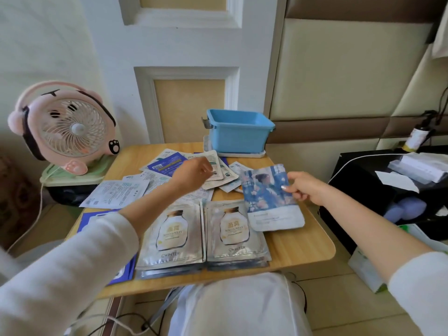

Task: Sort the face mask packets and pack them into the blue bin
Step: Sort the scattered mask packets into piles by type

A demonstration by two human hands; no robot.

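Fingers (288, 188) on blue packet (268, 200), lengthwise toward bin (238, 139)

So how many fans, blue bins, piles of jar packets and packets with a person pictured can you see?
Fan: 1
Blue bin: 1
Jar-packet piles: 2
Person-picture packet: 1
Total: 5

Soft, even daylight with faint shadows. The packet (269, 197) in the right hand (304, 190) looks blurred. The wall (339, 69) beyond it bows.
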